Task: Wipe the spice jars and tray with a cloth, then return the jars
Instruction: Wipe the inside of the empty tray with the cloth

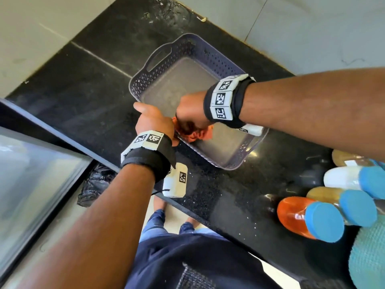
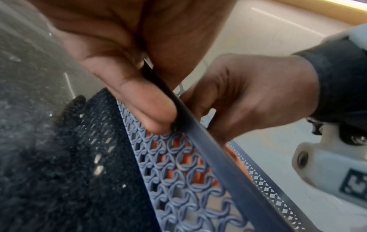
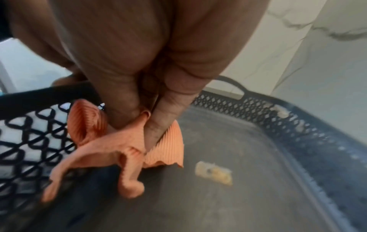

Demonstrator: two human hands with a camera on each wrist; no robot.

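Observation:
A grey perforated tray (image 1: 187, 51) lies on the black counter with no jars in it. My left hand (image 1: 153, 119) pinches its near rim (image 2: 208, 150), thumb outside against the lattice wall. Inside the tray, my right hand (image 1: 190, 113) grips a bunched orange cloth (image 3: 127, 150), pressed against the near wall; the cloth (image 1: 200, 133) shows orange through the lattice (image 2: 184, 158). A pale scrap (image 3: 213, 172) lies on the tray floor. Several spice jars with blue lids, among them an orange one (image 1: 291, 215), a tan one (image 1: 325, 195) and a white one (image 1: 341, 177), stand on the counter at right.
The counter's front edge (image 1: 187, 207) runs diagonally below the tray; past it are my legs and a black bag (image 1: 93, 186) on the floor. A teal textured cloth (image 1: 368, 257) sits at the lower right. A glass-fronted surface (image 1: 37, 167) fills the left.

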